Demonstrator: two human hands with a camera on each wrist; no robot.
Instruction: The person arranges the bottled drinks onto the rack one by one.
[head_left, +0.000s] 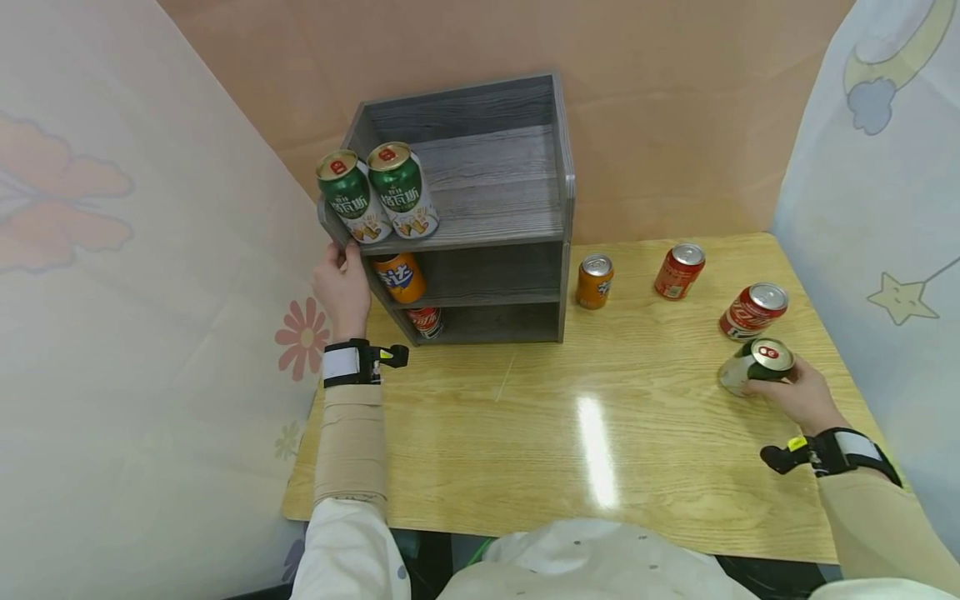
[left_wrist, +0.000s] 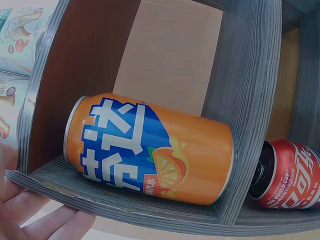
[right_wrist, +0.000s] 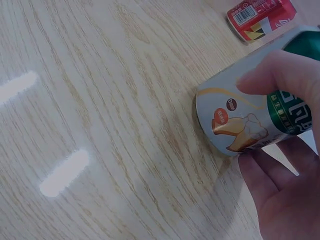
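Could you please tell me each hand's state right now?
Left hand: holding the gray shelf by its left side.
Right hand: holding a green-and-white can.

Green-white can point(head_left: 752, 367), in right hand point(head_left: 808, 396), grey three-tiered shelf point(head_left: 491, 179), upright

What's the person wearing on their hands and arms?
Left hand and right hand are bare. Each wrist has a black strap with whitish panel and yellow-marked black knob. Beige coverings sheathe both forearms; the left meets a white sleeve.
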